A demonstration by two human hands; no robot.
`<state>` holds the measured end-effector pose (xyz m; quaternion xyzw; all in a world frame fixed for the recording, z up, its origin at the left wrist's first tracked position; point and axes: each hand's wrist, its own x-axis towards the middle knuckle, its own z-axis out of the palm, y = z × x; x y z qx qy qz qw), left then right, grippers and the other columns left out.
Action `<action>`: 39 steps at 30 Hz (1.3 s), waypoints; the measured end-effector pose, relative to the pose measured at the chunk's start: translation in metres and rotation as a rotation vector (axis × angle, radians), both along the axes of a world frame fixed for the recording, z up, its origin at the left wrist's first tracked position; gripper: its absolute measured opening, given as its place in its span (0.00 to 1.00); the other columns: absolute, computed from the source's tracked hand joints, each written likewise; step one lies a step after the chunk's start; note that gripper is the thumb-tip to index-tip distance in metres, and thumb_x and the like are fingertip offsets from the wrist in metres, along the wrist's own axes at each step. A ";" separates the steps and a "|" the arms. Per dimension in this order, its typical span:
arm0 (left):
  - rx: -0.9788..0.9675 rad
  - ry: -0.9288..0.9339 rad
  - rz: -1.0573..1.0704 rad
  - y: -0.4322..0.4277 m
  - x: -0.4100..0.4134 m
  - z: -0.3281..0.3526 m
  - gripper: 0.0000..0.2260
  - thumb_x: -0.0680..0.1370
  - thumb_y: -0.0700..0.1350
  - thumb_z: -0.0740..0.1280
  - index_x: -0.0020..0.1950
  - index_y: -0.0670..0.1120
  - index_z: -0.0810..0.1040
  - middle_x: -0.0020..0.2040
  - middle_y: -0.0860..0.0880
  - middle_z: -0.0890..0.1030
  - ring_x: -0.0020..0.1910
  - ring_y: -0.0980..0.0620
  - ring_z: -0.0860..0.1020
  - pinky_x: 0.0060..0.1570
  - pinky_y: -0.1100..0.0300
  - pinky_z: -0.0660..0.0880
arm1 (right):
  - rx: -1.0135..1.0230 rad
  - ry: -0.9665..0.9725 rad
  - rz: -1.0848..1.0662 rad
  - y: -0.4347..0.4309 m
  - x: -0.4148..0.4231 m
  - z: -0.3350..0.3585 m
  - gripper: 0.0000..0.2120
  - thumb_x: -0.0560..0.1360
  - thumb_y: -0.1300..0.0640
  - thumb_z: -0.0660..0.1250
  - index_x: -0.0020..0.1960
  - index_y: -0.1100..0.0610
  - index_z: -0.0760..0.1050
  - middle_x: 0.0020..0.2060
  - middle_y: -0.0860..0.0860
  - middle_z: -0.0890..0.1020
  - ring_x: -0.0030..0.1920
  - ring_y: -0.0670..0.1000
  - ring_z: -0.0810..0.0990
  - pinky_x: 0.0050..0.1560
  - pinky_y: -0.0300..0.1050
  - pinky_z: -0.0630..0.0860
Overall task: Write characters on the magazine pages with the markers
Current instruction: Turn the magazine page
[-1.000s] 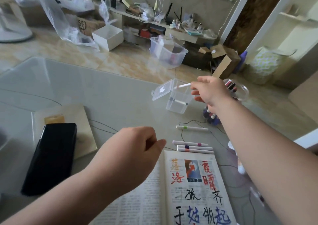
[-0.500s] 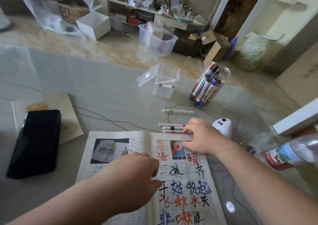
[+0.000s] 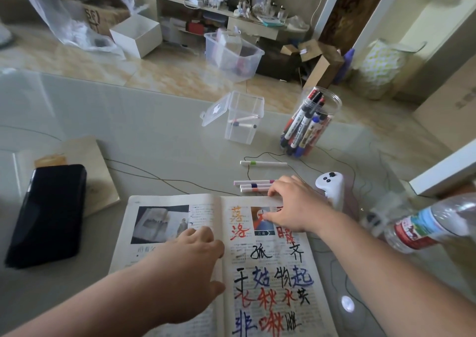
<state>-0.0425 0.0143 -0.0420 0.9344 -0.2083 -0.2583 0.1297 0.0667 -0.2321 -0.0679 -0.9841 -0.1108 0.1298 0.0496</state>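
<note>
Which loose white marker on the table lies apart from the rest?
The green-banded marker, alone nearer the marker jar; the other three markers lie bunched by the right hand.

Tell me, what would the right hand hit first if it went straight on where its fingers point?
Probably the three white markers just past the top edge of the magazine; fingertips of the right hand look almost on them.
</note>
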 end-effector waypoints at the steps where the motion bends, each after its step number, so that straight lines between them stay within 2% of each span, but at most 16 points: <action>1: 0.006 0.015 -0.001 0.000 0.000 0.000 0.22 0.79 0.63 0.62 0.71 0.58 0.66 0.71 0.59 0.62 0.73 0.55 0.60 0.67 0.55 0.68 | 0.000 -0.008 0.003 0.000 0.000 0.000 0.24 0.70 0.35 0.72 0.59 0.46 0.73 0.56 0.45 0.74 0.62 0.49 0.69 0.64 0.47 0.68; 4: 0.019 0.024 -0.014 0.001 -0.002 -0.001 0.24 0.78 0.63 0.63 0.71 0.57 0.66 0.71 0.58 0.62 0.72 0.55 0.63 0.66 0.55 0.69 | -0.047 -0.095 0.019 0.002 0.000 -0.001 0.19 0.68 0.35 0.73 0.50 0.45 0.72 0.50 0.43 0.74 0.56 0.49 0.70 0.59 0.49 0.69; 6: 0.018 0.028 -0.006 0.002 -0.002 -0.001 0.23 0.78 0.63 0.63 0.71 0.57 0.66 0.71 0.58 0.63 0.70 0.55 0.65 0.65 0.55 0.70 | 0.025 -0.130 -0.063 -0.001 -0.002 0.002 0.17 0.68 0.37 0.73 0.42 0.48 0.73 0.43 0.43 0.77 0.50 0.51 0.75 0.52 0.49 0.73; 8: 0.004 0.038 0.040 0.003 0.000 0.002 0.23 0.78 0.63 0.63 0.70 0.57 0.68 0.69 0.57 0.66 0.68 0.54 0.68 0.65 0.55 0.70 | 0.268 -0.003 -0.238 -0.009 -0.005 0.014 0.15 0.71 0.41 0.73 0.39 0.53 0.78 0.36 0.48 0.83 0.43 0.54 0.81 0.46 0.50 0.77; 11: -0.068 0.036 0.191 0.001 0.004 0.009 0.17 0.78 0.65 0.62 0.60 0.57 0.74 0.61 0.58 0.74 0.56 0.56 0.76 0.57 0.57 0.74 | 0.650 0.299 -0.355 -0.018 -0.026 0.038 0.11 0.77 0.53 0.72 0.39 0.56 0.84 0.39 0.52 0.88 0.40 0.52 0.86 0.55 0.57 0.80; 13: -0.190 0.043 0.336 -0.002 0.007 0.014 0.18 0.76 0.68 0.62 0.50 0.54 0.77 0.49 0.57 0.80 0.43 0.58 0.79 0.45 0.60 0.77 | 0.953 0.523 -0.417 -0.021 -0.044 0.046 0.14 0.76 0.45 0.71 0.45 0.55 0.87 0.46 0.56 0.88 0.46 0.54 0.86 0.59 0.60 0.78; 15: -0.417 0.163 0.492 -0.005 0.007 0.021 0.27 0.71 0.75 0.61 0.45 0.51 0.79 0.42 0.53 0.83 0.39 0.55 0.82 0.42 0.55 0.81 | 1.077 0.751 -0.333 -0.018 -0.063 0.048 0.31 0.73 0.30 0.63 0.60 0.52 0.84 0.57 0.57 0.85 0.56 0.56 0.83 0.55 0.56 0.78; 16: -0.571 0.256 0.559 -0.006 0.006 0.025 0.31 0.67 0.77 0.61 0.46 0.50 0.81 0.43 0.52 0.84 0.41 0.52 0.84 0.43 0.51 0.83 | 1.056 0.788 -0.263 -0.014 -0.073 0.047 0.35 0.73 0.27 0.58 0.65 0.50 0.81 0.62 0.55 0.83 0.62 0.55 0.81 0.56 0.55 0.78; 18: -0.754 0.378 0.638 -0.003 0.002 0.033 0.31 0.65 0.77 0.66 0.46 0.50 0.83 0.44 0.50 0.84 0.43 0.49 0.85 0.41 0.48 0.84 | 0.976 0.729 -0.150 0.000 -0.094 0.046 0.32 0.75 0.27 0.56 0.69 0.45 0.77 0.68 0.45 0.79 0.69 0.49 0.76 0.61 0.58 0.78; 21: -0.688 0.368 0.634 0.007 0.001 0.036 0.16 0.74 0.60 0.73 0.46 0.47 0.85 0.41 0.49 0.86 0.41 0.50 0.85 0.38 0.50 0.84 | 0.908 0.606 -0.049 0.023 -0.118 0.040 0.22 0.74 0.34 0.63 0.64 0.38 0.79 0.70 0.34 0.74 0.71 0.38 0.71 0.69 0.56 0.74; 24: -0.672 0.411 0.691 0.022 0.001 0.036 0.06 0.80 0.44 0.69 0.50 0.44 0.85 0.41 0.46 0.87 0.39 0.49 0.85 0.39 0.51 0.84 | 0.851 0.389 -0.038 0.030 -0.127 0.025 0.25 0.69 0.32 0.68 0.63 0.39 0.80 0.69 0.30 0.72 0.70 0.31 0.67 0.71 0.44 0.70; 26: -0.657 0.403 0.727 0.034 0.000 0.036 0.06 0.79 0.43 0.70 0.50 0.43 0.85 0.41 0.47 0.87 0.40 0.48 0.86 0.40 0.51 0.83 | 0.860 0.283 -0.086 0.030 -0.130 0.015 0.26 0.68 0.33 0.70 0.62 0.41 0.80 0.69 0.33 0.72 0.68 0.33 0.71 0.66 0.42 0.74; 29: -0.611 0.363 0.799 0.049 0.001 0.030 0.06 0.77 0.44 0.73 0.48 0.41 0.85 0.40 0.47 0.87 0.40 0.47 0.86 0.44 0.49 0.84 | 0.729 0.223 -0.013 0.029 -0.135 0.004 0.27 0.69 0.33 0.69 0.66 0.42 0.78 0.70 0.32 0.70 0.69 0.31 0.68 0.66 0.39 0.73; 33: -0.549 0.297 0.884 0.067 0.005 0.020 0.07 0.77 0.45 0.74 0.46 0.41 0.85 0.39 0.47 0.87 0.38 0.48 0.86 0.40 0.52 0.82 | 0.471 0.236 0.124 0.032 -0.141 -0.006 0.31 0.73 0.36 0.68 0.74 0.39 0.69 0.75 0.30 0.62 0.74 0.30 0.57 0.78 0.38 0.57; 36: -0.384 0.131 0.889 0.083 0.011 0.012 0.09 0.76 0.49 0.74 0.43 0.43 0.85 0.36 0.48 0.86 0.36 0.47 0.86 0.39 0.48 0.83 | 0.332 0.224 0.271 0.041 -0.145 -0.008 0.33 0.76 0.42 0.67 0.78 0.38 0.60 0.78 0.33 0.55 0.77 0.33 0.49 0.77 0.35 0.46; 39: -0.232 0.050 0.870 0.093 0.018 0.006 0.11 0.75 0.51 0.74 0.42 0.44 0.85 0.35 0.47 0.86 0.35 0.46 0.85 0.38 0.46 0.84 | 0.213 0.215 0.379 0.051 -0.148 -0.009 0.34 0.77 0.42 0.64 0.80 0.40 0.55 0.80 0.35 0.50 0.78 0.38 0.45 0.78 0.44 0.45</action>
